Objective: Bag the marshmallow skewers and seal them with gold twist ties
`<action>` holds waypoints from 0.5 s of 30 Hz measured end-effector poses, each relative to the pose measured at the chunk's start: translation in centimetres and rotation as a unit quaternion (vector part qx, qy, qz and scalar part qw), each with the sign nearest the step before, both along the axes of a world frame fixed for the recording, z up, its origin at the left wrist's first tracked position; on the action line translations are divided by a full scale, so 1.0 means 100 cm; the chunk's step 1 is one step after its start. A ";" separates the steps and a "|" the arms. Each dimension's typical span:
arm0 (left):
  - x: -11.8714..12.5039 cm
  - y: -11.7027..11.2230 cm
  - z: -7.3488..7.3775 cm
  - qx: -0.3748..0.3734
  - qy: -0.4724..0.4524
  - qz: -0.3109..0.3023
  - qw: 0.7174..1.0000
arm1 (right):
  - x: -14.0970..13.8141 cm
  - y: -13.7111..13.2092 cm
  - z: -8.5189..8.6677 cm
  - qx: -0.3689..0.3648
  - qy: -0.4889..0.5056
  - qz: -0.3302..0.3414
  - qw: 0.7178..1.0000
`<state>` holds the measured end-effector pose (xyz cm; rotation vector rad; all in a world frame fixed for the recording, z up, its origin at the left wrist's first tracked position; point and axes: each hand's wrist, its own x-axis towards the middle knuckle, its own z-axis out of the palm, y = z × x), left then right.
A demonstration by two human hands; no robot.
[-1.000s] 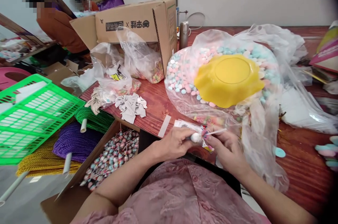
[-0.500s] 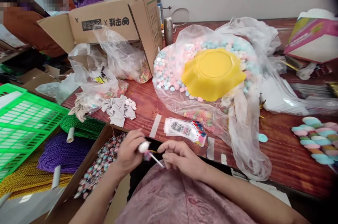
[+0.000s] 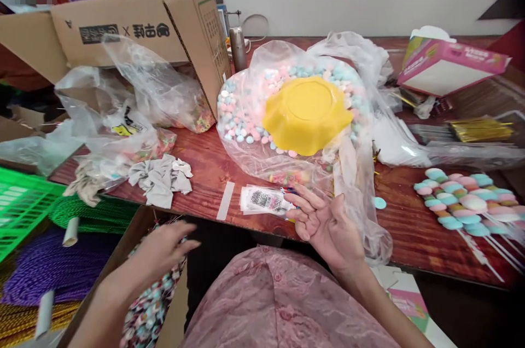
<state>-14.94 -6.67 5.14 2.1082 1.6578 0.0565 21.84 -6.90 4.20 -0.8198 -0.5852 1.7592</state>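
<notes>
My left hand [image 3: 162, 247] hangs over a cardboard box [image 3: 174, 309] full of small wrapped lollipops [image 3: 150, 301]; its fingers are apart and nothing shows in them. My right hand [image 3: 328, 222] is raised at the table's front edge, palm turned up and fingers spread, with nothing visible in it. Just behind its fingertips lies a small stack of printed clear wrappers [image 3: 262, 200]. Farther back, a yellow wavy-edged bowl [image 3: 307, 112] rests upside down on a large clear plastic bag of pink, blue and white candies [image 3: 241, 123].
Skewered marshmallow-like candies [image 3: 463, 200] lie at the right. At left are a crumpled grey cloth [image 3: 162, 178], plastic bags [image 3: 156, 91], an open carton [image 3: 131, 30], a green basket [image 3: 24, 206] and bundles of purple cords [image 3: 61, 260]. A person is partly visible at upper left.
The lollipop my left hand held is out of that hand. My left hand has moved left over the box; my right hand has moved right and opened, palm up. The view has turned right.
</notes>
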 end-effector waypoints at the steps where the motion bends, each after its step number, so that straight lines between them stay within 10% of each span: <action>1: 0.031 0.006 0.009 0.032 -0.062 -0.077 0.995 | -0.001 0.000 -0.001 0.000 0.005 0.001 1.000; 7: 0.169 0.045 0.012 0.159 -0.001 -0.287 0.945 | -0.007 -0.002 0.005 -0.007 0.067 0.013 0.998; 15: 0.178 0.055 -0.040 0.338 -0.005 -0.306 0.890 | 0.066 -0.047 0.007 0.106 -0.174 -0.071 0.976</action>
